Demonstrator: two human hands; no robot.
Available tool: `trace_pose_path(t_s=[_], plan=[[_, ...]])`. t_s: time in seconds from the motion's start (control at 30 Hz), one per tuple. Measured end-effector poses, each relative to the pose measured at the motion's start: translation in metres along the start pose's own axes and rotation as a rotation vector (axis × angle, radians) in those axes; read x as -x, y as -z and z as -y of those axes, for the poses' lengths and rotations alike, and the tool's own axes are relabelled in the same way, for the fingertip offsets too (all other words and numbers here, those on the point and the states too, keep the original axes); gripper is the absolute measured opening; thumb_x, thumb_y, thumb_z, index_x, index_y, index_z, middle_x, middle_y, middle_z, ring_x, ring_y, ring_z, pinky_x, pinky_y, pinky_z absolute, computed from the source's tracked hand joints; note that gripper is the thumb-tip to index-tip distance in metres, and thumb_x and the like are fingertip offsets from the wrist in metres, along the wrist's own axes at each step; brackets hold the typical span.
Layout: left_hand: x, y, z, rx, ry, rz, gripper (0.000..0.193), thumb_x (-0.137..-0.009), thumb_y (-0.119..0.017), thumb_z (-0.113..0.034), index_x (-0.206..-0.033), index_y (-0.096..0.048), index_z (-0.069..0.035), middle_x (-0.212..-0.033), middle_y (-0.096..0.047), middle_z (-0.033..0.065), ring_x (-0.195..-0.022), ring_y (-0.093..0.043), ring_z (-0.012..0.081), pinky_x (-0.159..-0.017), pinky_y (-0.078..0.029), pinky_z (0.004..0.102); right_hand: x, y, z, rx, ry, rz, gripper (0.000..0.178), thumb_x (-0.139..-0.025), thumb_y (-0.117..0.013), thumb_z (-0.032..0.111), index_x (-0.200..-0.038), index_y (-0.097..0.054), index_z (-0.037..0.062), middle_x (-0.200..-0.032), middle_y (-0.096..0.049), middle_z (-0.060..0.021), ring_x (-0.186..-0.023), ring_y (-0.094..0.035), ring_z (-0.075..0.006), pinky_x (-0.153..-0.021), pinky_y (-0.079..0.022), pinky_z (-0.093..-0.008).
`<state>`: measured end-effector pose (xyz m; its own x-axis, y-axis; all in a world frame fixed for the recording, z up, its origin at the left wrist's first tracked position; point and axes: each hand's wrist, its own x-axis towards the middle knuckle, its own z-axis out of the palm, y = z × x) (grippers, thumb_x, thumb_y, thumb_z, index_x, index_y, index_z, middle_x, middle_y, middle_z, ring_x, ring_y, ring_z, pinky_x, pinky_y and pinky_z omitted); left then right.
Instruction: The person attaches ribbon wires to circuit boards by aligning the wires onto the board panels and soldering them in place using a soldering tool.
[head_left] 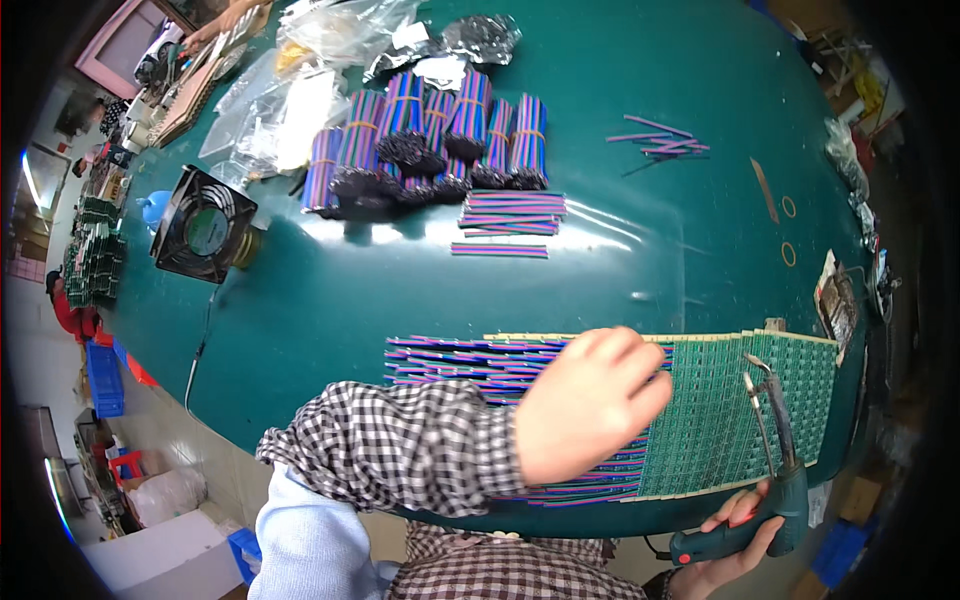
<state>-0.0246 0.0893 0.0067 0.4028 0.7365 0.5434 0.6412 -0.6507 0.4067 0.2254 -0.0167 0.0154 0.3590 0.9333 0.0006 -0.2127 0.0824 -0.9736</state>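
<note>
My left hand [597,405], its fingers curled together, is over the row of green circuit boards [700,430] near the table's front edge. Whatever its fingertips hold, if anything, is hidden beneath the hand. Under it and to its left lie many thin striped ribbon wires [450,362] in blue, purple and black, side by side along the boards. My right hand [742,535] grips a dark green soldering gun [790,505] at the lower right. The gun's metal tip and a thin feed tube beside it point up over the boards' right part.
Rubber-banded bundles of striped wires [403,115] stand at the back, with loose wires [512,212] in front. More wire pieces [660,140] lie at the far right, near two rubber bands [788,254]. A black fan [204,225] stands left, beside clear plastic bags [270,110].
</note>
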Motion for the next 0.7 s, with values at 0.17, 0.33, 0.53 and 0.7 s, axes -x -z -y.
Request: trace_pose_path(t_s=[0.17,0.33,0.53,0.7], plan=[[0.013,0.034,0.086,-0.125,0.310,0.060,0.018,-0.069,-0.063,-0.001,-0.087,-0.061,-0.002,-0.085,-0.057,0.0114,-0.084,-0.058,0.0288,-0.072,-0.048,0.0368,0.005,-0.008,0.009,0.047,-0.021,-0.150,0.047,-0.100,-0.037,0.039,-0.116,-0.045,-0.0046,-0.069,-0.046,-0.0034,-0.063,-0.048,-0.0088,-0.041,-0.046,-0.0179],[0.026,0.041,0.114,0.049,0.477,0.087,0.010,-0.075,-0.068,-0.004,-0.081,-0.060,-0.002,-0.080,-0.056,0.0105,-0.070,-0.061,0.0234,-0.065,-0.049,0.0344,0.008,-0.018,0.018,0.102,0.031,-0.166,0.045,-0.099,-0.040,0.038,-0.115,-0.047,-0.0034,-0.069,-0.046,-0.0019,-0.062,-0.047,-0.0068,-0.040,-0.044,-0.0158],[0.024,0.039,0.119,0.078,0.499,0.070,0.010,-0.072,-0.069,-0.001,-0.076,-0.059,-0.001,-0.079,-0.056,0.0105,-0.067,-0.061,0.0234,-0.063,-0.049,0.0332,0.008,-0.014,0.028,0.152,0.059,-0.227,0.045,-0.099,-0.041,0.038,-0.114,-0.048,-0.0036,-0.068,-0.047,-0.0014,-0.059,-0.047,-0.0055,-0.040,-0.044,-0.0155],[0.028,0.039,0.118,0.068,0.487,0.084,0.009,-0.073,-0.069,-0.004,-0.075,-0.061,-0.001,-0.077,-0.055,0.0106,-0.071,-0.059,0.0237,-0.064,-0.048,0.0340,0.016,-0.008,0.019,0.095,0.055,-0.182,0.046,-0.099,-0.040,0.035,-0.115,-0.046,-0.0071,-0.069,-0.048,-0.0051,-0.065,-0.049,-0.0102,-0.043,-0.047,-0.0174]])
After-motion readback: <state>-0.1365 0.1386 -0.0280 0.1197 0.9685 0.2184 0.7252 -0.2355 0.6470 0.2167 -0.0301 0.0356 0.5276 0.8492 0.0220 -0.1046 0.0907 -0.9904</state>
